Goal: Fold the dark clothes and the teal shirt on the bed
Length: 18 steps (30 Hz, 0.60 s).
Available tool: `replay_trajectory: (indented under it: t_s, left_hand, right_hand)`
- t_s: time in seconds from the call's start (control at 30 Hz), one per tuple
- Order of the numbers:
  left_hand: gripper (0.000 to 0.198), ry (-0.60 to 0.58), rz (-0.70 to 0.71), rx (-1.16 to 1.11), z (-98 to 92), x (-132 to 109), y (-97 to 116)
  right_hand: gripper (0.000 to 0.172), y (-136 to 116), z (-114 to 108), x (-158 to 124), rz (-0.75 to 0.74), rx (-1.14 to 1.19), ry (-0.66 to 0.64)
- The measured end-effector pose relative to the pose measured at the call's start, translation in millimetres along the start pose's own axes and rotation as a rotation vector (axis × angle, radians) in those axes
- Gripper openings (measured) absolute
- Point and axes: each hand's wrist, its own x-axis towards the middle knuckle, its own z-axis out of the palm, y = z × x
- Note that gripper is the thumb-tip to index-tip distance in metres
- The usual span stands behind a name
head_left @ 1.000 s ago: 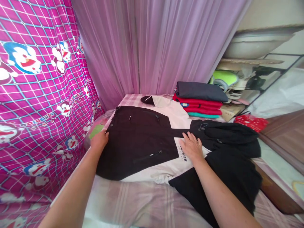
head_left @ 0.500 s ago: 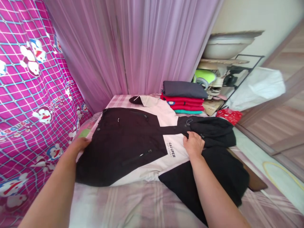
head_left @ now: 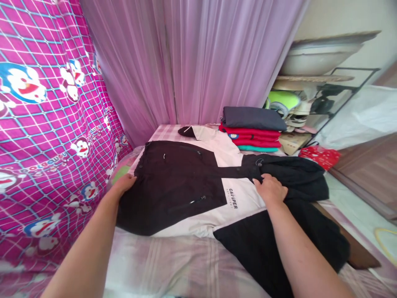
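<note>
A black and cream jacket [head_left: 173, 182] with "CAMPER" printed on its chest lies spread on the bed, its hood [head_left: 300, 176] to the right. My left hand [head_left: 124, 184] has fingers closed on the jacket's hem at the left end, close to the front placket. Over at the collar, my right hand [head_left: 270, 188] pinches the placket edge just below the hood. One black sleeve [head_left: 248, 240] stretches toward me, partly behind my right forearm. The other sleeve's black cuff [head_left: 186, 131] points to the far side.
Folded clothes [head_left: 252, 118] in grey, red and teal are stacked behind the jacket. A black rack [head_left: 353, 89] with shoes and a basin [head_left: 319, 60] stands at the right. A purple curtain [head_left: 198, 58] hangs behind, and a pink patterned cloth [head_left: 56, 136] on the left.
The view has turned slightly left, so everything sits farther right. My left hand is a little nearer the placket along the hem; my right hand stays at the collar.
</note>
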Motion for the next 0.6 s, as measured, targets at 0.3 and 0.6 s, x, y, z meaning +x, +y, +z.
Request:
replay_trajectory:
  t_s: [0.3,0.6]
  left_hand:
    - [0.03,0.194,0.0,0.158,-2.7,-8.2,-0.6]
    - [0.05,0.024,-0.023,0.05,4.0,-6.3,-21.1]
  right_hand:
    - [0.033,5.7,-21.1,4.0,-0.013,-0.044,-0.027]
    - [0.048,-8.8,-20.1,-18.7,-0.156,0.047,0.225]
